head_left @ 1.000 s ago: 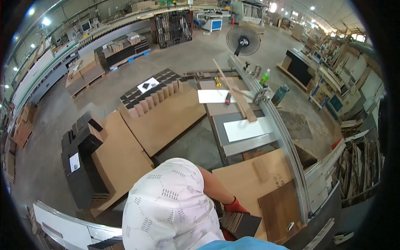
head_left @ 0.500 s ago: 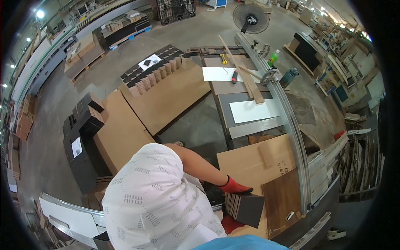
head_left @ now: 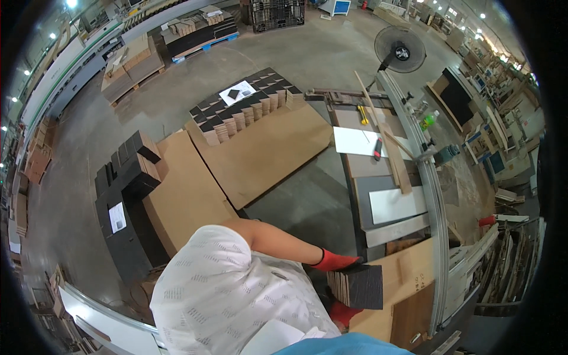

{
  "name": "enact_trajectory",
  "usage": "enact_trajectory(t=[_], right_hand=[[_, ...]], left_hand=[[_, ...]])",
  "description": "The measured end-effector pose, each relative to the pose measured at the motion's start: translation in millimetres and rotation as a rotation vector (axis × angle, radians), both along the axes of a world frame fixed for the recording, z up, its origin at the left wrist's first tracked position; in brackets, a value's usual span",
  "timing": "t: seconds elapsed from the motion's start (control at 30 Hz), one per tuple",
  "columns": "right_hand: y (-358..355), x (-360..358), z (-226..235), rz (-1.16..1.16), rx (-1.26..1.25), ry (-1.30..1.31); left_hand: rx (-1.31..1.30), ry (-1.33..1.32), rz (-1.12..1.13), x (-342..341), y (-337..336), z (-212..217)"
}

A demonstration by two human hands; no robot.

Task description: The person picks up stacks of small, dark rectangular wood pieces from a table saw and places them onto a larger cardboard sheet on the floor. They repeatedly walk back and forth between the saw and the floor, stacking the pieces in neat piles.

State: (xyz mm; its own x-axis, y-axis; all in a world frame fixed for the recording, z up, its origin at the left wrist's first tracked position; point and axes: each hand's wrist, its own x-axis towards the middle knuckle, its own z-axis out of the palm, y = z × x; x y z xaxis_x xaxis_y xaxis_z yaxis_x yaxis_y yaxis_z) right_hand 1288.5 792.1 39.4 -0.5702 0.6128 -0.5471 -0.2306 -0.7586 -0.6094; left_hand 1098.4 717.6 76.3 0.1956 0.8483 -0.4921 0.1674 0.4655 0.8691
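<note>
A stack of small dark boards (head_left: pixel 358 286) is gripped between both hands in red gloves: the left hand (head_left: pixel 337 260) is closed over its top edge, the right hand (head_left: pixel 342 312) is pressed beneath it. The stack is held just beside the bench (head_left: pixel 408 269), over brown cardboard sheets (head_left: pixel 414 296); a white panel (head_left: pixel 396 204) lies further along.

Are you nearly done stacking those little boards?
Rows of little boards already stand on the floor cardboard. One stack is in hand now, left hand on top, right hand beneath. How many remain can't be seen.
</note>
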Motion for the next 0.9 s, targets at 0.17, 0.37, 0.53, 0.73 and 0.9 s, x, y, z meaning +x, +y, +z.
enact_trajectory(t=[0.17, 0.37, 0.53, 0.73, 0.9], right_hand=[[-48, -90, 9, 0.034, 0.039, -0.006], [-90, -227, 27, 0.209, 0.059, 0.063], [-105, -349, 60, 0.224, -0.128, 0.181], [-99, -488, 43, 0.620, 0.343, 0.164], [-96, -625, -33, 0.668, 0.574, 0.342]], left_hand=[[0.009, 0.115, 0.182, -108, -68, -22], [-0.056, -0.191, 0.818, -223, -119, -66], [-0.077, -0.668, 1.036, -299, -168, 5], [0.356, -0.457, 1.064, -386, -199, 2], [0.483, -0.137, 1.073, -478, -218, 4]])
